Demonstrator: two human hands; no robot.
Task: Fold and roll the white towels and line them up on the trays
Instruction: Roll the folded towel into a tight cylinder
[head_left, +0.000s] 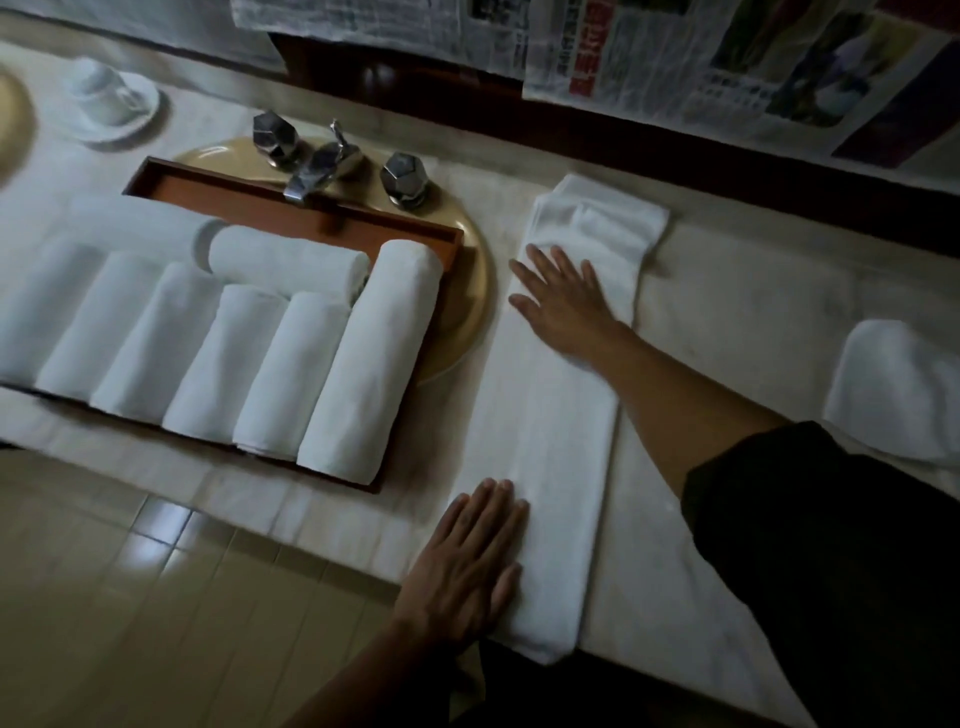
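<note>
White towel (550, 441), folded into a long strip, lay on the desk (727, 322) at centre frame, right of the tray (234, 196) of rolled towels (363, 353). The left hand (462, 566) pressed flat on its near end and the right hand (563, 304) on the far part, neither gripping. The far end looked possibly bunched, so smoothing it square before rolling tightly seemed wise.

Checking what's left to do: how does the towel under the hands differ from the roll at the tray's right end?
The long towel lies flat as a folded strip; the end roll is a thick cylinder. The long towel is on the counter; the end roll sits on the tray. The left hand and right hand press flat on the long towel; no hand touches the end roll. Both are white.
</note>
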